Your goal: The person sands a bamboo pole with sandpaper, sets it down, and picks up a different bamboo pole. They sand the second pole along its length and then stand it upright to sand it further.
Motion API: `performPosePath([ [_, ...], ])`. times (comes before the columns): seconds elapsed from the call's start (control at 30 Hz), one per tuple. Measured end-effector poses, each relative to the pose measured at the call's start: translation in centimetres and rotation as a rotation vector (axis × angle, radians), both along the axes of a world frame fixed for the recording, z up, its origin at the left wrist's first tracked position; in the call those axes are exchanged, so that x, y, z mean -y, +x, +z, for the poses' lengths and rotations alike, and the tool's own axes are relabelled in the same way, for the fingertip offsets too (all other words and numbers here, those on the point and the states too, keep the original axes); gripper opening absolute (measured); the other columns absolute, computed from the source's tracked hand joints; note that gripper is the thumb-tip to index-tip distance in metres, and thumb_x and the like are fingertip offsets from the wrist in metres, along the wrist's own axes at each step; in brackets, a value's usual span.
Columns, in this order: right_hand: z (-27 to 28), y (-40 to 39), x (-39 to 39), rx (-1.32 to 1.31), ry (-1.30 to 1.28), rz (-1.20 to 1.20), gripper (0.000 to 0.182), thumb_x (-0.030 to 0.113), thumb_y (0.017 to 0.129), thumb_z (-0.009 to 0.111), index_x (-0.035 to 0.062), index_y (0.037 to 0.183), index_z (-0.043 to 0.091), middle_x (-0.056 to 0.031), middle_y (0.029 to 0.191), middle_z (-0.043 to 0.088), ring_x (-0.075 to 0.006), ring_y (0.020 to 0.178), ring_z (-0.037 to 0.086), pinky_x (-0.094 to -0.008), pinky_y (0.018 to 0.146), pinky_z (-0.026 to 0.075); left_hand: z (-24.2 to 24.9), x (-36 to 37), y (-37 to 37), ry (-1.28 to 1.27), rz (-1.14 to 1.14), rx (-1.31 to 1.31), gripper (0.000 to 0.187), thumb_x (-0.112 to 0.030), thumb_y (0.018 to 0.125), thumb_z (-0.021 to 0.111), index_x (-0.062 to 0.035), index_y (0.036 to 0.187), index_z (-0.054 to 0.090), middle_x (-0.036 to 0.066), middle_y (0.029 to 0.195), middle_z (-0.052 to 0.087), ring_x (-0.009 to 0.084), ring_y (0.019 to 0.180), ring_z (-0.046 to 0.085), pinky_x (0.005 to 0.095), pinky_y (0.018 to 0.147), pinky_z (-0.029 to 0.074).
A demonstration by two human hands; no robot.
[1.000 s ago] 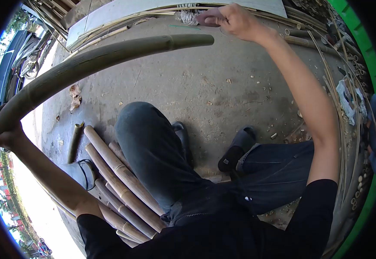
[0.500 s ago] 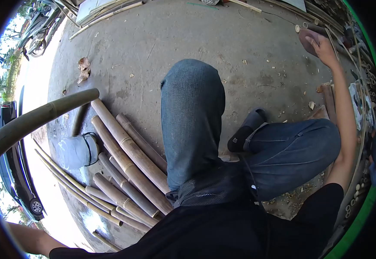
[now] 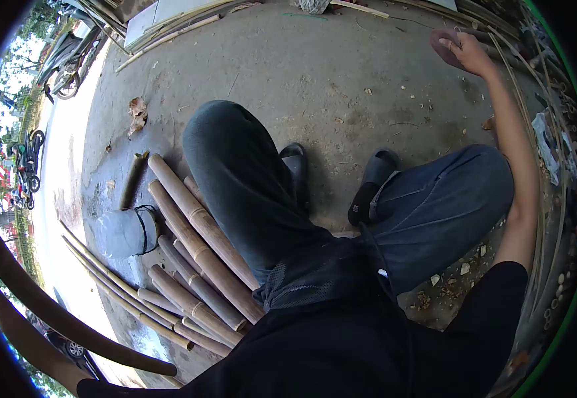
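In the head view my right hand (image 3: 472, 56) is stretched out at the upper right. Its fingers close on a flat, reddish-brown piece that looks like sandpaper (image 3: 442, 46). My left forearm (image 3: 43, 351) reaches up along the left edge, and the hand at its end is lost in the dark rim of the view. A bamboo pole (image 3: 69, 323) hangs raised beside that forearm, curving down from the left edge toward my left side. Where the pole is gripped cannot be seen.
Several cut bamboo poles (image 3: 199, 249) lie on the concrete beside my left leg. A clear plastic container (image 3: 126, 233) with a dark band and a short bamboo piece (image 3: 132, 180) are beyond them. More bamboo strips (image 3: 169, 41) lie at the back, and motorbikes (image 3: 69, 66) stand outside.
The bamboo pole's near end has swung down from beside the container toward my left side. My left knee has shifted left, uncovering my other foot. My right hand has moved slightly left with the sandpaper.
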State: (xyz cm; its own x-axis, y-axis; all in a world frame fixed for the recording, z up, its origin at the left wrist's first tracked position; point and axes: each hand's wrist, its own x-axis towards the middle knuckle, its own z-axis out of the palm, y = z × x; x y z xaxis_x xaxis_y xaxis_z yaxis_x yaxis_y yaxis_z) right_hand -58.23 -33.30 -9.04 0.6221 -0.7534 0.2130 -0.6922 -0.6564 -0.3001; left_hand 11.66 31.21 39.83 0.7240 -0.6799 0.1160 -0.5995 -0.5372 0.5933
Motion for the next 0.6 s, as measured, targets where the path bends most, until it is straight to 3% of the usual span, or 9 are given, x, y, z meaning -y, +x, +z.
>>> performPosePath([
  [0.17, -3.3, -4.4, -2.6, 0.001, 0.074, -0.099, 0.048, 0.043, 0.103, 0.062, -0.0014, 0.119, 0.07, -0.0231, 0.099, 0.072, -0.0347, 0.095, 0.07, -0.0419, 0.087, 0.051, -21.7, -3.8, 9.9, -0.007, 0.124, -0.625, 0.047, -0.041, 0.103, 0.065, -0.0031, 0.131, 0.06, 0.003, 0.092, 0.065, 0.0175, 0.077, 0.067, 0.035, 0.074, 0.058],
  [0.23, -7.2, -7.4, -5.9, -0.01, 0.177, -0.346, 0.047, 0.043, 0.104, 0.062, 0.0006, 0.123, 0.069, -0.0234, 0.107, 0.073, -0.036, 0.098, 0.07, -0.043, 0.088, 0.052, -29.6, -3.4, 2.9, -0.029, 0.183, -0.601, 0.044, -0.039, 0.099, 0.071, -0.0055, 0.125, 0.061, 0.006, 0.093, 0.066, 0.0198, 0.072, 0.067, 0.0338, 0.065, 0.058],
  [0.27, -10.3, -8.7, -8.5, 0.248, 0.049, -0.234, 0.054, 0.049, 0.101, 0.063, -0.0018, 0.117, 0.07, -0.024, 0.097, 0.073, -0.0385, 0.089, 0.071, -0.0425, 0.08, 0.052, -33.4, -5.6, 4.2, 0.089, 0.231, -0.637, 0.043, -0.039, 0.098, 0.072, -0.0046, 0.12, 0.061, 0.007, 0.093, 0.066, 0.0214, 0.07, 0.068, 0.0347, 0.063, 0.059],
  [0.37, -21.7, -16.7, -12.8, 0.051, 0.098, -0.697, 0.052, 0.048, 0.099, 0.067, -0.0027, 0.107, 0.069, -0.019, 0.089, 0.072, -0.0315, 0.089, 0.071, -0.0396, 0.079, 0.052, -42.3, -7.7, -0.9, 0.222, 0.313, -0.599, 0.038, -0.03, 0.093, 0.078, -0.0018, 0.111, 0.06, 0.01, 0.088, 0.066, 0.0231, 0.07, 0.068, 0.0376, 0.061, 0.059],
  [0.43, -23.8, -19.9, -18.2, 0.023, 0.231, -0.877, 0.051, 0.048, 0.099, 0.067, -0.0027, 0.107, 0.069, -0.0189, 0.089, 0.072, -0.0313, 0.089, 0.071, -0.0396, 0.079, 0.052, -48.1, -10.8, -0.9, 0.38, 0.327, -0.589, 0.036, -0.024, 0.091, 0.08, -0.0012, 0.11, 0.06, 0.011, 0.088, 0.066, 0.0227, 0.071, 0.068, 0.0377, 0.061, 0.059],
  [0.5, -24.0, -22.6, -22.7, -0.005, 0.319, -1.001, 0.051, 0.048, 0.099, 0.067, -0.0027, 0.107, 0.069, -0.0189, 0.089, 0.072, -0.0311, 0.089, 0.071, -0.0396, 0.079, 0.052, -52.9, -13.6, -2.5, 0.429, 0.336, -0.618, 0.043, -0.027, 0.087, 0.081, 0.0011, 0.112, 0.06, 0.012, 0.089, 0.067, 0.0232, 0.075, 0.069, 0.038, 0.067, 0.058],
  [0.6, -23.1, -24.9, -27.2, -0.03, 0.399, -1.091, 0.051, 0.048, 0.099, 0.067, -0.0026, 0.108, 0.069, -0.0187, 0.089, 0.072, -0.0308, 0.088, 0.071, -0.0395, 0.079, 0.052, -58.2, -16.1, -5.5, 0.636, 0.502, -0.458, 0.064, -0.039, 0.079, 0.085, 0.0046, 0.122, 0.064, 0.018, 0.104, 0.071, 0.0286, 0.094, 0.07, 0.039, 0.084, 0.056],
])
